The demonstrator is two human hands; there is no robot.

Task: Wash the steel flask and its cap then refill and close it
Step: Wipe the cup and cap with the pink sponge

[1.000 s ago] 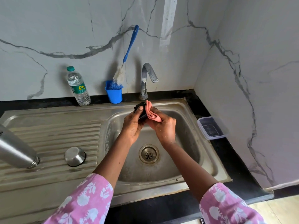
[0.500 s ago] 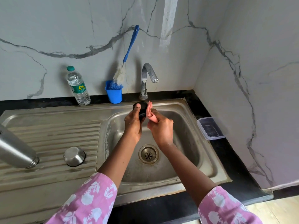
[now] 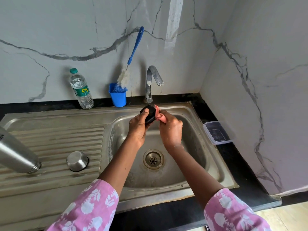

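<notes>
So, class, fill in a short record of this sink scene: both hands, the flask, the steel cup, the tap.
left hand: holds the black cap over the sink basin
right hand: holds a pink cloth against the cap
steel flask: uncapped, mouth end on the drainboard
steel cup: upside down on the drainboard, beside the flask
tap: no water seen running
behind sink: water bottle, blue holder with brush

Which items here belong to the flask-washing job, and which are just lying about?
In the job: black cap in left hand, pink cloth in right hand, steel flask, steel cup, tap, sink.
Idle now: water bottle, bottle brush, blue holder, plastic container.
</notes>
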